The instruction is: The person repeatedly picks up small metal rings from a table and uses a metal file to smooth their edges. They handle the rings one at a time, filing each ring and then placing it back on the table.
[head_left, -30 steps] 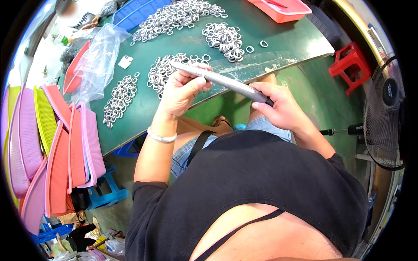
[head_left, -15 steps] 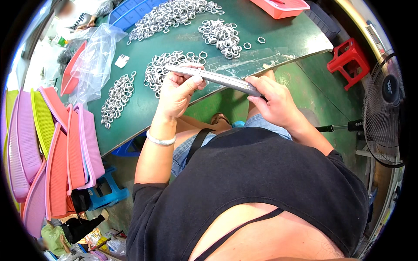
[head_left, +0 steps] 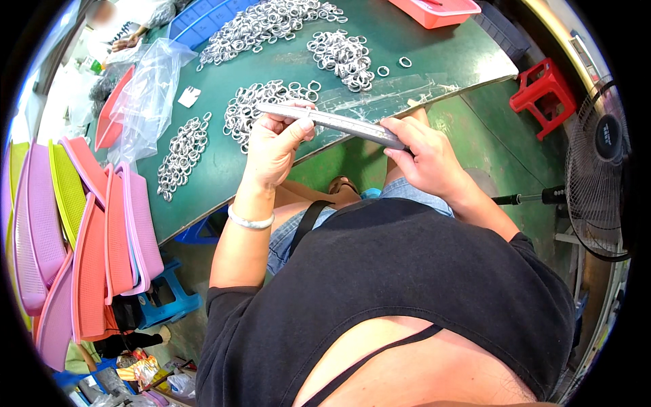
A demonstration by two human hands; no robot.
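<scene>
I hold a long grey rod (head_left: pixel 336 122), a tight row of metal rings, level over the green table's (head_left: pixel 217 163) near edge. My left hand (head_left: pixel 274 146) grips its left end, thumb pressed on top. My right hand (head_left: pixel 424 156) closes around its right end. Just behind the rod lies a pile of loose silver rings (head_left: pixel 261 108). More ring heaps lie to the left (head_left: pixel 180 152), at the middle back (head_left: pixel 342 51) and far back (head_left: pixel 264 24).
A clear plastic bag (head_left: pixel 149 102) lies at the table's left. Pink, red and yellow mesh trays (head_left: pixel 74 230) stand stacked on edge at left. A red tray (head_left: pixel 434 10) sits at the back. A red stool (head_left: pixel 546 91), a fan (head_left: pixel 600 169) and a blue stool (head_left: pixel 163 298) stand on the floor.
Both hands and the rod sit a little higher and more level in view; the grip on both ends is unchanged.
</scene>
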